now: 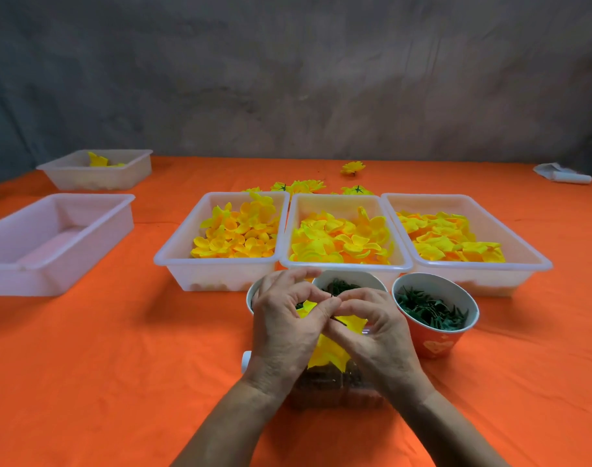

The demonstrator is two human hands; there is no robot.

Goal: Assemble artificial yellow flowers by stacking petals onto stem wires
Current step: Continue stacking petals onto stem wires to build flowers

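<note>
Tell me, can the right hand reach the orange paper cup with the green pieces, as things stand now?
Probably yes, but not at once. The orange paper cup of green pieces stands just beside the right hand with nothing between them, its top open. However, both hands are pinching the yellow fabric flower, so the right hand must release it first.

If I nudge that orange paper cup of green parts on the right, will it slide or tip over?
The orange paper cup tapers to a narrow base, so a push near its rim would likely tip it rather than slide it. Its green parts look small and light, giving little ballast. The orange tablecloth looks like fabric and may grip the base, so push low.
</note>
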